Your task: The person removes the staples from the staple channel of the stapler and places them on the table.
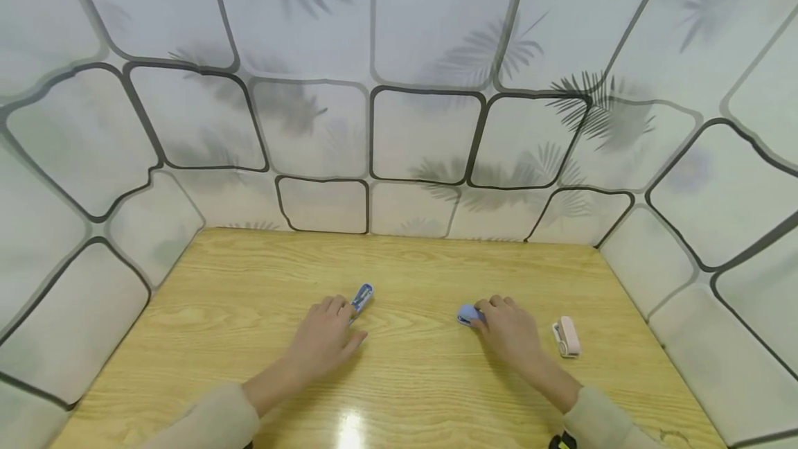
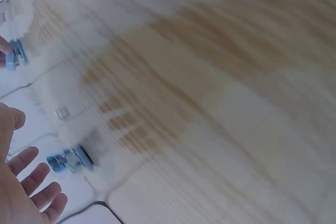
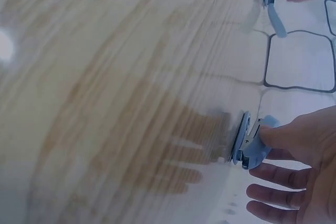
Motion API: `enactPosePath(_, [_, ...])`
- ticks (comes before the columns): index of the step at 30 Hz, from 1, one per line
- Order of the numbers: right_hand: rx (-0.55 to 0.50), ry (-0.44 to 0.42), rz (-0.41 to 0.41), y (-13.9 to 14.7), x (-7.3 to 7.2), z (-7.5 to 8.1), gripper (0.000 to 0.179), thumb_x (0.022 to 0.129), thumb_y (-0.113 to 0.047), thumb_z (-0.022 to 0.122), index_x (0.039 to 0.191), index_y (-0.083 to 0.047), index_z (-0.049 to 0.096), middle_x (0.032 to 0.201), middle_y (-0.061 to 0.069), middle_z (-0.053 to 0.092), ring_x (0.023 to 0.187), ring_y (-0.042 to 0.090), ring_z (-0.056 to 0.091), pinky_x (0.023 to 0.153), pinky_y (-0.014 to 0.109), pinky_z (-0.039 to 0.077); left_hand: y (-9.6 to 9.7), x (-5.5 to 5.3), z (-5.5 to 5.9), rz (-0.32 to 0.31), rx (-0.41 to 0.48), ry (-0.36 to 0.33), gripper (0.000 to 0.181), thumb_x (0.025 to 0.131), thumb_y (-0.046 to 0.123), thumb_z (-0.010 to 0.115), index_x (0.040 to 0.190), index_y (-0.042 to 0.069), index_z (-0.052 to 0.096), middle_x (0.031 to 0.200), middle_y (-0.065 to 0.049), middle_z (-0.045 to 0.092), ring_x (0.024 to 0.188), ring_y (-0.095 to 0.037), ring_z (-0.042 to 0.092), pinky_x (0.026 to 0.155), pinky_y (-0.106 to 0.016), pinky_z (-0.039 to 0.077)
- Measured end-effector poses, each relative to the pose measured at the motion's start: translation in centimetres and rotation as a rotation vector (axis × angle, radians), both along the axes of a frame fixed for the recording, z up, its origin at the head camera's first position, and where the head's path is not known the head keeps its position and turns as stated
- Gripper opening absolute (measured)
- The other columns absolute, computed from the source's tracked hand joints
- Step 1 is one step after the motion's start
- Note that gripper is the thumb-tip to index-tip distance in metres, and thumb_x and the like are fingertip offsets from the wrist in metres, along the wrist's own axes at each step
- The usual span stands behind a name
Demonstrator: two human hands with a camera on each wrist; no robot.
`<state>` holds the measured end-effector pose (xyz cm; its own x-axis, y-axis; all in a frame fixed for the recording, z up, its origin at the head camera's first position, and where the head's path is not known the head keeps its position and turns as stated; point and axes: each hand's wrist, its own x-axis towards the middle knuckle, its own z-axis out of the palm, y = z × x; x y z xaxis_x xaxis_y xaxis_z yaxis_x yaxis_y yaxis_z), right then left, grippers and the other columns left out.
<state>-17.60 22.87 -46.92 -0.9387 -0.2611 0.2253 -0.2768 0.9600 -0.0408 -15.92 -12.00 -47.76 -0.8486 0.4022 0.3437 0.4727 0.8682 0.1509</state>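
My right hand point(image 1: 512, 332) pinches a small rounded blue stapler point(image 1: 468, 314) over the wooden table. In the right wrist view the thumb presses on the blue body of this stapler point(image 3: 258, 150), its metal middle shows, and the other fingers lie spread below. My left hand point(image 1: 319, 339) hovers beside a longer blue stapler point(image 1: 363, 294), fingers loosely extended and overlapping its near end in the head view. From the left wrist that longer stapler point(image 2: 71, 159) appears just past the fingertips, its metal inside exposed, with nothing in the palm.
A pale pink stapler point(image 1: 566, 337) stands on the table to the right of my right hand. The wood-grain table point(image 1: 411, 380) is glossy and reflects light. Pale curtains point(image 1: 418, 134) with dark outlines and leaf prints enclose its back and sides.
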Motion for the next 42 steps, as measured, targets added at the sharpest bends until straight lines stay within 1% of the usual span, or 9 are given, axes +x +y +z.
enactPosePath(4, [-0.006, -0.034, 0.006, -0.6, 0.1, 0.0, 0.030, 0.090, -0.031, 0.083, 0.113, -0.013, 0.077, 0.100, 0.008, 0.074, 0.088, 0.025, 0.069, 0.066, 0.038, 0.060, 1.3, 0.3, -0.1, -0.034, 0.013, 0.008, 0.035, 0.094, 0.038, 0.079, 0.108, 0.007, 0.068, 0.109, -0.008, 0.068, 0.104, -0.026, 0.066, 0.093, -0.043, 0.059])
enactPosePath(9, [0.005, -0.066, 0.033, -1.6, 0.3, 0.2, 0.030, 0.090, -0.031, 0.082, 0.114, -0.014, 0.077, 0.100, 0.005, 0.073, 0.090, 0.023, 0.068, 0.069, 0.038, 0.061, 2.7, 0.7, -0.2, -0.077, 0.019, -0.033, 0.035, 0.096, 0.039, 0.075, 0.112, 0.008, 0.068, 0.113, -0.008, 0.068, 0.113, -0.029, 0.065, 0.100, -0.047, 0.057])
enactPosePath(14, [0.014, -0.061, 0.080, -2.7, 0.6, 0.4, 0.029, 0.089, -0.030, 0.083, 0.113, -0.014, 0.077, 0.099, 0.003, 0.072, 0.090, 0.021, 0.067, 0.070, 0.037, 0.061, 3.8, 0.8, -0.2, -0.121, -0.006, -0.072, 0.037, 0.099, 0.039, 0.072, 0.116, 0.007, 0.068, 0.117, -0.008, 0.070, 0.118, -0.030, 0.066, 0.104, -0.051, 0.057])
enactPosePath(17, [0.011, -0.031, 0.134, -3.2, 0.7, 0.3, 0.029, 0.088, -0.029, 0.084, 0.112, -0.014, 0.078, 0.098, 0.002, 0.073, 0.091, 0.021, 0.068, 0.072, 0.035, 0.062, 4.3, 0.8, -0.4, -0.123, -0.034, -0.089, 0.037, 0.100, 0.041, 0.070, 0.117, 0.008, 0.068, 0.118, -0.007, 0.069, 0.119, -0.027, 0.065, 0.105, -0.049, 0.057])
enactPosePath(22, [0.026, 0.032, 0.266, -3.7, 0.5, -0.2, 0.028, 0.088, -0.030, 0.084, 0.111, -0.015, 0.078, 0.099, -0.001, 0.072, 0.093, 0.019, 0.069, 0.075, 0.031, 0.063, 4.9, 0.7, -0.8, -0.127, -0.082, -0.107, 0.038, 0.100, 0.043, 0.068, 0.118, 0.009, 0.069, 0.118, -0.005, 0.069, 0.117, -0.023, 0.064, 0.106, -0.044, 0.055])
enactPosePath(26, [0.027, 0.026, 0.340, -4.0, 0.2, -0.5, 0.028, 0.089, -0.031, 0.083, 0.113, -0.018, 0.078, 0.101, -0.002, 0.071, 0.095, 0.016, 0.067, 0.077, 0.029, 0.061, 5.3, 0.7, -1.1, -0.133, -0.094, -0.129, 0.041, 0.099, 0.046, 0.069, 0.118, 0.009, 0.069, 0.117, -0.005, 0.069, 0.114, -0.022, 0.064, 0.104, -0.042, 0.056])
enactPosePath(33, [0.012, -0.065, 0.449, -5.1, 0.1, 0.1, 0.028, 0.092, -0.027, 0.081, 0.117, -0.018, 0.077, 0.104, -0.002, 0.070, 0.096, 0.015, 0.065, 0.076, 0.025, 0.058, 5.7, 0.4, -1.3, -0.130, -0.093, -0.134, 0.040, 0.098, 0.046, 0.069, 0.114, 0.009, 0.069, 0.116, -0.007, 0.070, 0.113, -0.025, 0.066, 0.104, -0.043, 0.056])
enactPosePath(36, [0.011, -0.082, 0.493, -5.6, 0.2, 0.3, 0.028, 0.092, -0.026, 0.080, 0.118, -0.018, 0.076, 0.106, -0.002, 0.071, 0.096, 0.015, 0.065, 0.078, 0.024, 0.058, 5.8, 0.2, -1.4, -0.139, -0.102, -0.139, 0.041, 0.098, 0.047, 0.070, 0.114, 0.009, 0.070, 0.115, -0.007, 0.070, 0.111, -0.024, 0.066, 0.101, -0.043, 0.056])
enactPosePath(42, [-0.012, -0.088, 0.535, -6.1, -0.2, 0.1, 0.028, 0.093, -0.025, 0.079, 0.120, -0.018, 0.075, 0.108, -0.001, 0.072, 0.097, 0.014, 0.064, 0.080, 0.023, 0.058, 6.3, 0.0, -1.7, -0.145, -0.084, -0.151, 0.039, 0.098, 0.047, 0.071, 0.112, 0.010, 0.071, 0.111, -0.005, 0.068, 0.104, -0.022, 0.064, 0.092, -0.040, 0.057])
